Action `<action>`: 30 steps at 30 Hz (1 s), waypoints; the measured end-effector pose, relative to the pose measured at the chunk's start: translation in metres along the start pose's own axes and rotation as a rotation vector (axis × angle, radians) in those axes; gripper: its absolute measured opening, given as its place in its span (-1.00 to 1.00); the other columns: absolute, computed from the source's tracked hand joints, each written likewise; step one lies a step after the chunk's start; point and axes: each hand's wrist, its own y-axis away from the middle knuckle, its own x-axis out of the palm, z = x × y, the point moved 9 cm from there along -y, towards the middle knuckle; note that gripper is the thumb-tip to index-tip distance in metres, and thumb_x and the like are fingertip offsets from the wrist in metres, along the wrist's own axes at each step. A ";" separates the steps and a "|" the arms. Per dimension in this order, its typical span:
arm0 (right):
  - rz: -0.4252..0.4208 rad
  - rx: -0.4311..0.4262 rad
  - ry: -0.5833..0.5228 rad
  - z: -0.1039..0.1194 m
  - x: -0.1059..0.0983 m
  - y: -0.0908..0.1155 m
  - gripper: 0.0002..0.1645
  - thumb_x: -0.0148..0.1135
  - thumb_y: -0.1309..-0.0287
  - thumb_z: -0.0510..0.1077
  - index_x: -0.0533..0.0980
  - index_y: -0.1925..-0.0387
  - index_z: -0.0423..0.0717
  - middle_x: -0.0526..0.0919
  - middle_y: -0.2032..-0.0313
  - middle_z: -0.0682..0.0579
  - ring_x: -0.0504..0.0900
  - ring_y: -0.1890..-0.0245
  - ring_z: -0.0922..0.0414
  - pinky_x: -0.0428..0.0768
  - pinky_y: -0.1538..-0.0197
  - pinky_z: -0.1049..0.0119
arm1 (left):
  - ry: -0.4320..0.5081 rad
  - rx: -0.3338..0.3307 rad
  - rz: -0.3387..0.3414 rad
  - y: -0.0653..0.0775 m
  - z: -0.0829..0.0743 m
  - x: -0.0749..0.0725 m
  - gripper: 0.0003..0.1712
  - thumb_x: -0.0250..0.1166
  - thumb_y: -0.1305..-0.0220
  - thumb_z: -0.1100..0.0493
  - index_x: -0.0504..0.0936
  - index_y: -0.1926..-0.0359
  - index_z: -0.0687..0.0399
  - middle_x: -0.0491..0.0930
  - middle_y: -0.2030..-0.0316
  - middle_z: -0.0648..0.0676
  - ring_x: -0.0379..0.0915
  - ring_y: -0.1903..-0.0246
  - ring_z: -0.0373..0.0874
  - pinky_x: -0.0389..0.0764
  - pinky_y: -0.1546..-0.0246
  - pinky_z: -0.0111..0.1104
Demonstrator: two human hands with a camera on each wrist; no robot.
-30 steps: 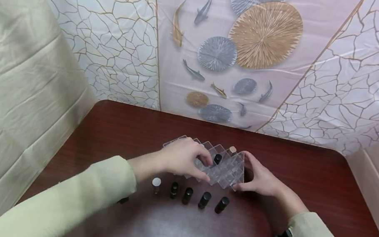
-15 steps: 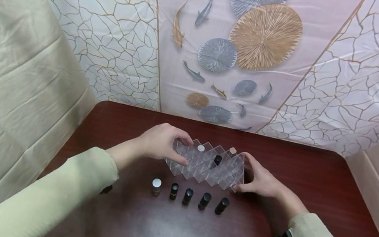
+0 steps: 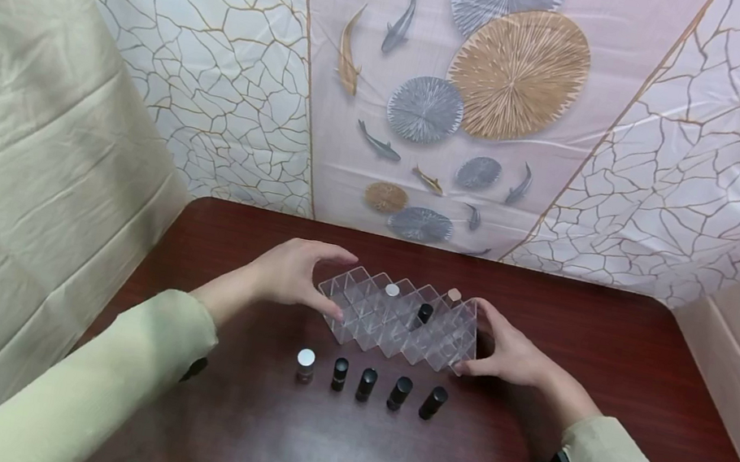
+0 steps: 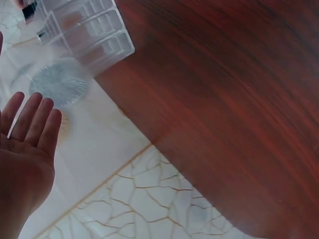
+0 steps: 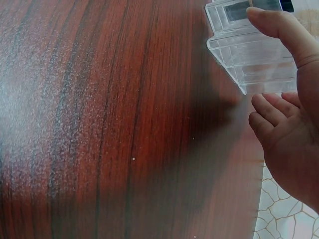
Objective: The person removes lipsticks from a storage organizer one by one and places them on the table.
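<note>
A clear lipstick organizer (image 3: pixel 367 309) with diamond-shaped compartments stands on the table. A white-capped tube (image 3: pixel 392 290), a black lipstick tube (image 3: pixel 425 313) and a pinkish-topped tube (image 3: pixel 453 295) are in it. My left hand (image 3: pixel 289 270) is at the organizer's left end, fingers and thumb spread, holding nothing. In the left wrist view, the straight fingers (image 4: pixel 35 122) show apart from the organizer. My right hand (image 3: pixel 509 346) grips the right end, its thumb at the front corner and a finger at the back corner. The right wrist view shows that thumb (image 5: pixel 274 22) on the clear plastic.
In front of the organizer stands a row: a white-capped tube (image 3: pixel 305 364), then several black tubes (image 3: pixel 399 393). The dark red wooden table (image 3: pixel 330 455) reaches back to a patterned cloth (image 3: pixel 409 180). Pale cloth (image 3: pixel 57 151) hangs along the left side.
My left hand has drawn back leftward from above the organizer's middle to its left end, uncovering the white-capped tube in a back compartment. The right hand keeps its grip in place.
</note>
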 end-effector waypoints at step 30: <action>-0.003 0.010 0.003 -0.001 -0.001 0.001 0.25 0.73 0.01 -0.17 0.09 -0.53 -0.29 0.47 -0.41 -0.35 0.37 -0.51 -0.29 0.18 -0.33 0.63 | 0.099 -0.118 0.019 -0.005 0.040 0.044 0.17 0.77 0.09 -0.08 0.45 -0.51 0.15 0.64 -0.30 0.14 0.60 -0.23 0.02 0.54 -0.31 -0.07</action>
